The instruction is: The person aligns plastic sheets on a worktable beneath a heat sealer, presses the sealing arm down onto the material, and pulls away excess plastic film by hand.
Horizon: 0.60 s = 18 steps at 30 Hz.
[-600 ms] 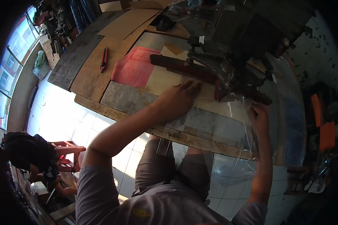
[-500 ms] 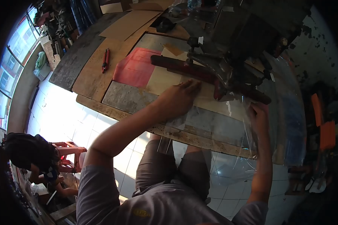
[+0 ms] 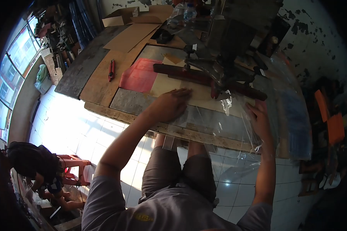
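Observation:
My left hand lies palm down, fingers stretched out, on clear plastic film over the cream sheet on the metal bed. My right hand is closed, its fingers pinching the film near the right end of a dark red press bar. The bar crosses the bed just beyond both hands. Crumpled film with bright glints hangs from the right hand over the table's front edge. A red sheet lies left of the cream one. The right fingertips are partly hidden.
A red box cutter and cardboard pieces lie on the table's left side. The dark press body rises behind the bar. Stacked clear plastic is at right. Another person bends near a red stool at lower left.
My view has shifted a little. Both hands have drawn slightly back from the bar, the left one also leftward. The film between them has moved and bunched near the right hand.

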Available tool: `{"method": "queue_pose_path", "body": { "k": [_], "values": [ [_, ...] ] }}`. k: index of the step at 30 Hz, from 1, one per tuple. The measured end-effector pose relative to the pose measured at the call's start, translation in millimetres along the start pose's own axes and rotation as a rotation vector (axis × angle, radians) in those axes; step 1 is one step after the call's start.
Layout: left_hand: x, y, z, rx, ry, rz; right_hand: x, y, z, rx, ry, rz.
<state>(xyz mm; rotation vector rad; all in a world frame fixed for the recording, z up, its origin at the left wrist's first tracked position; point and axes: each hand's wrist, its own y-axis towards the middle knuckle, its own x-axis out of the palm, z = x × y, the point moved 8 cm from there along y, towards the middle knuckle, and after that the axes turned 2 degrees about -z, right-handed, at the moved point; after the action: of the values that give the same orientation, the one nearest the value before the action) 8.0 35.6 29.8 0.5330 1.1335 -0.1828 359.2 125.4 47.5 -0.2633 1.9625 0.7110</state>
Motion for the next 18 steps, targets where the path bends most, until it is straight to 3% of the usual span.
{"method": "queue_pose_path", "body": {
  "k": [2,5,12,14,18],
  "values": [
    [-11,-22,5,-0.059,-0.058,0.003,0,-24,11,0.157,0.029,-0.080],
    [-28,-63,17,-0.122,-0.050,0.116,-18,-70,-11,0.101,0.245,0.111],
    [-9,-149,32,-0.363,0.160,0.408,3,-178,9,0.109,-0.297,0.632],
    [17,-168,32,-0.394,0.214,0.523,22,-192,10,0.055,-0.311,0.849],
    [59,-178,17,-0.362,0.279,0.774,49,-212,27,0.044,-0.344,0.832]
  ]
}}
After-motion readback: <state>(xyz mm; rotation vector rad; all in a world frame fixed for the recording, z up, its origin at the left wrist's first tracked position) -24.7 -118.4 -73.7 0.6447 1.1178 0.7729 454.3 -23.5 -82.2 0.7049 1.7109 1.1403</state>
